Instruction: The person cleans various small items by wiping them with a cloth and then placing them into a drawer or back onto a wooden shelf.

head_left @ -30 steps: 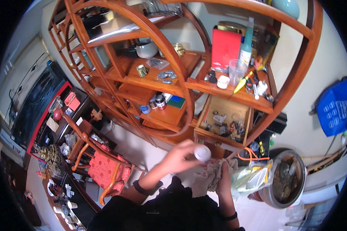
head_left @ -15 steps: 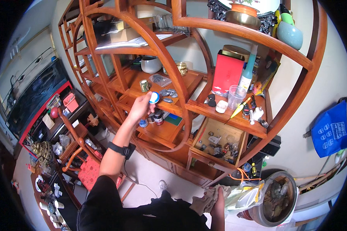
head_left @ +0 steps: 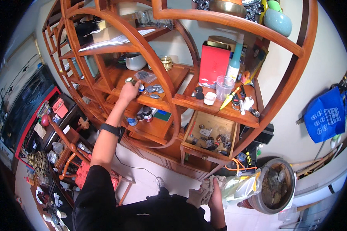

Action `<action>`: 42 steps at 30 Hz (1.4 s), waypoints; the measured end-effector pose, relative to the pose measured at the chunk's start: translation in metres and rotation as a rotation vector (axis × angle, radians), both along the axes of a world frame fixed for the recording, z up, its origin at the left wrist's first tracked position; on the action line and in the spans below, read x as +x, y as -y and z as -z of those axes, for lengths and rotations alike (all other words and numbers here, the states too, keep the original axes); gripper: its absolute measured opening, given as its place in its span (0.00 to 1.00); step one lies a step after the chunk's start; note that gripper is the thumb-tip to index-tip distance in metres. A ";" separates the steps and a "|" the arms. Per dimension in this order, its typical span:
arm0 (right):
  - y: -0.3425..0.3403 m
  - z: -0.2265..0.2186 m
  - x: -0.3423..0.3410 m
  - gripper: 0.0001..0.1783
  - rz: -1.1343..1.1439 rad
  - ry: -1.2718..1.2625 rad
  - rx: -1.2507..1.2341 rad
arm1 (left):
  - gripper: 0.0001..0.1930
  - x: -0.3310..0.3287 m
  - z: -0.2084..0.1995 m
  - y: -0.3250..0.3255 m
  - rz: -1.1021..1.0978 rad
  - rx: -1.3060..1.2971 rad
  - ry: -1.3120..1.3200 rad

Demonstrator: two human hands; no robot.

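Note:
My left hand [head_left: 129, 91] reaches to the middle shelf of the wooden display cabinet, its fingers closed on a small round container [head_left: 141, 88] with a white top and blue rim. The fingers hide part of it. Right behind the fingertips stands a small green-and-gold tin [head_left: 129, 80]. Several grey pieces [head_left: 154, 89] and a clear plastic bag [head_left: 146, 76] lie to the right on that shelf. Low in front of my body, my right hand [head_left: 216, 195] is wrapped around a crumpled grey-brown cloth [head_left: 202, 191].
An open drawer [head_left: 189, 143] full of small items juts out at the right. Above it, a shelf carries a red box [head_left: 214, 63], a plastic cup [head_left: 224, 86] and a yellow pointed tool [head_left: 229, 99]. A large round pot [head_left: 291, 184] stands lower right, a chair [head_left: 81, 175] at left.
My left hand has brought the round container down to the middle shelf, beside the green-and-gold tin. The cloth stays in my right hand. The whole view has shifted slightly.

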State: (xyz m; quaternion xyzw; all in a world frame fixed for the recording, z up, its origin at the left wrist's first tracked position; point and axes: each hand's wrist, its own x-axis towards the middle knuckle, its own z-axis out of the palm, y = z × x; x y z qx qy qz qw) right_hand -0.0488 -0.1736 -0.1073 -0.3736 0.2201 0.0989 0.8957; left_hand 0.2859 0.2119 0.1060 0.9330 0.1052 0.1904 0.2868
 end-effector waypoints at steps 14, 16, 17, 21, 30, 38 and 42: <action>0.016 -0.012 -0.022 0.20 0.073 -0.020 0.017 | 0.29 -0.011 -0.012 0.011 -0.059 0.351 0.016; 0.030 -0.007 -0.029 0.20 0.132 -0.014 0.004 | 0.26 -0.044 -0.028 0.040 -0.021 0.401 0.012; 0.034 -0.005 -0.033 0.19 0.175 -0.002 -0.011 | 0.23 -0.071 -0.038 0.063 -0.007 0.417 0.028; 0.047 -0.007 -0.034 0.17 0.242 0.002 -0.011 | 0.11 -0.150 -0.018 0.144 0.899 0.076 -0.046; 0.028 -0.021 -0.031 0.17 0.263 0.048 -0.180 | 0.09 -0.056 0.094 0.249 0.759 0.860 -0.277; 0.031 0.021 -0.062 0.16 0.340 -0.007 -0.124 | 0.11 -0.037 0.087 0.254 1.083 1.455 -0.301; 0.034 0.024 -0.065 0.16 0.313 -0.011 -0.109 | 0.11 -0.032 0.099 0.252 1.163 1.513 -0.264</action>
